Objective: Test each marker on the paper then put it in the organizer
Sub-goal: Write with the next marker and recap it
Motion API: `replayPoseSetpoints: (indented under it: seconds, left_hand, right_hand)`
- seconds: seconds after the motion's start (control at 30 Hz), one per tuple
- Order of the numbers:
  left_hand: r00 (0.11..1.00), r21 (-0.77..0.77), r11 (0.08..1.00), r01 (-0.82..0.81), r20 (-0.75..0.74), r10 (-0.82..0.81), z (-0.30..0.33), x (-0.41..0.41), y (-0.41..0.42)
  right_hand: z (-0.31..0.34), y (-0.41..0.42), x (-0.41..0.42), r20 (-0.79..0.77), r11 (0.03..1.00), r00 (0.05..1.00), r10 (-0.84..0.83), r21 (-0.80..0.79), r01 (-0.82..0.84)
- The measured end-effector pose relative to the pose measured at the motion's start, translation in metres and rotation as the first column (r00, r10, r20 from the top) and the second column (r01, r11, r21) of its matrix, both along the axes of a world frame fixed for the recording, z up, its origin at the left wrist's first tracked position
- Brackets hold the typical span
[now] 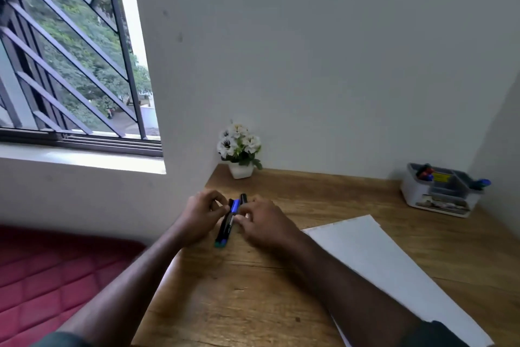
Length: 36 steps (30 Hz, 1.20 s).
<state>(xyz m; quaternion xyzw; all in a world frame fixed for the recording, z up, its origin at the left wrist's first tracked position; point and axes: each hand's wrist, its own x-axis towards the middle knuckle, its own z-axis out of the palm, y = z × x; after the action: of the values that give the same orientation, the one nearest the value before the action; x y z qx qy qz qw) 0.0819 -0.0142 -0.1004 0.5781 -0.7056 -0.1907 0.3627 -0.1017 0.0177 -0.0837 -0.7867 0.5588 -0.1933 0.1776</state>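
A small bunch of dark markers lies near the left edge of the wooden desk; one has a blue cap, and blue and green ends show at the near side. My left hand and my right hand both have their fingertips pinched on the bunch from either side. A white sheet of paper lies to the right, partly under my right forearm. The grey organizer stands at the far right by the wall, with red and blue markers in it.
A white pot of white flowers stands in the far left corner of the desk. White walls close the desk at the back and right. A barred window is up left, and a red quilted cushion lies beside the desk.
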Motion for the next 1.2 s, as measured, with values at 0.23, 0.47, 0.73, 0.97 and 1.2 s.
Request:
replayPoseSetpoints:
  seconds: [0.23, 0.47, 0.73, 0.97, 1.2]
  left_hand:
    - [0.993, -0.062, 0.997, 0.047, 0.110, -0.040, -0.005, -0.004, -0.007]
    - [0.948, -0.183, 0.953, 0.241, 0.255, -0.190, 0.009, -0.027, 0.007]
    - [0.851, -0.104, 0.846, 0.524, 0.101, -0.515, 0.033, -0.088, 0.046]
    - [0.726, 0.134, 0.714, 0.687, -0.097, -0.680, 0.041, -0.126, 0.083]
    - [0.624, 0.321, 0.537, 0.780, -0.335, -0.706, 0.058, -0.129, 0.088]
  right_hand:
    - [0.001, -0.011, -0.004, -0.107, 0.959, 0.953, -0.282, -0.057, 0.277]
    - [0.026, 0.004, -0.049, 0.294, 0.977, 0.936, -0.194, -0.026, 0.210]
    - [0.032, 0.048, -0.108, 0.878, 0.973, 0.461, -0.131, 0.204, -0.111]
    - [0.031, 0.071, -0.128, 0.794, 0.977, 0.586, -0.164, 0.211, -0.013]
    - [0.033, 0.078, -0.144, 0.843, 0.968, 0.528, -0.100, 0.206, -0.145]
